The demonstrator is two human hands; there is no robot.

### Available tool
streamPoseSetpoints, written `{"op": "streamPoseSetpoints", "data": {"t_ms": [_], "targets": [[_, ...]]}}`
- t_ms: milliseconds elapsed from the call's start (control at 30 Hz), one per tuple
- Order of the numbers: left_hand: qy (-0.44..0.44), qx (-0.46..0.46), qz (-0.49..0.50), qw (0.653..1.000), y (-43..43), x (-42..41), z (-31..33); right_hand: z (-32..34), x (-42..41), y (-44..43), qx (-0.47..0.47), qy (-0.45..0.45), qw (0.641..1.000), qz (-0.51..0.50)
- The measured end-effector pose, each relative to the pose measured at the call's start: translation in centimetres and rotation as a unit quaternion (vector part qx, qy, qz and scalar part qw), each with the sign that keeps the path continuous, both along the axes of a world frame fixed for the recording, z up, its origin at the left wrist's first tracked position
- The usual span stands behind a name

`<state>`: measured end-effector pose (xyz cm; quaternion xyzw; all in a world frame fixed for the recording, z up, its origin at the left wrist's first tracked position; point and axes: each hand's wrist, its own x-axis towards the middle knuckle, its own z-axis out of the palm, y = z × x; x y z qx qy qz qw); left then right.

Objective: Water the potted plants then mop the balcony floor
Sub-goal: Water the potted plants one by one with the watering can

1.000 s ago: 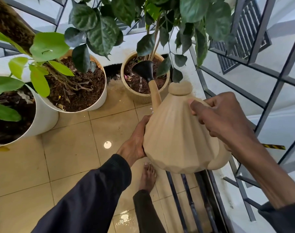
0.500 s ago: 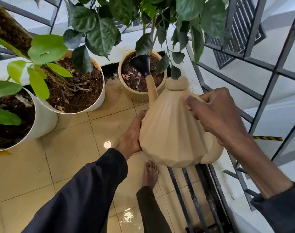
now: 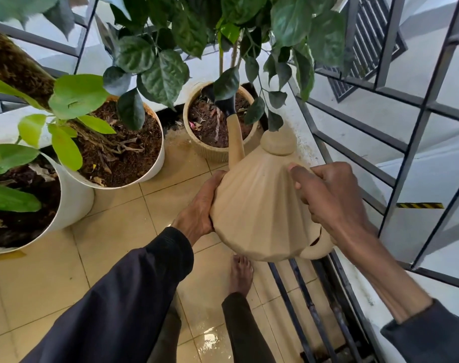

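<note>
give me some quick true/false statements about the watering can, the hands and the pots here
1. Water runs from the watering can into the beige ribbed pot. True.
2. The left hand grips the can's handle. False: it cups the can's side, and the right hand holds the handle.
3. The can's lid is off. False: it sits on top.
4. A bare foot stands on the tiled floor. True.
5. The nearest white pot holds no soil. False: it is full of dark soil.
</note>
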<state>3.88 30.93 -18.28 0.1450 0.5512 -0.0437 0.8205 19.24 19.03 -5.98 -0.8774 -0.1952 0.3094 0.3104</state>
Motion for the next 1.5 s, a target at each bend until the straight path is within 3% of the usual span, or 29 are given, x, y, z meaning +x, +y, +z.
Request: {"op": "streamPoseSetpoints", "data": {"t_ms": [300, 733, 1500], "targets": [[0.022, 0.038, 0.008, 0.999, 1.2, -0.6, -0.9, -2.3, -1.4, -1.0, 0.026, 0.019, 0.996, -0.08], [0.0, 0.067, -0.007, 0.998, 2.1, -1.2, -1.4, -3.8, -2.7, -1.4, 0.085, -0.034, 0.992, -0.087], [-0.02, 0.104, 0.016, 0.994, 0.6, -3.8, -1.2, -3.3, -4.8, -3.8, 0.147, 0.002, 0.985, -0.086]]}}
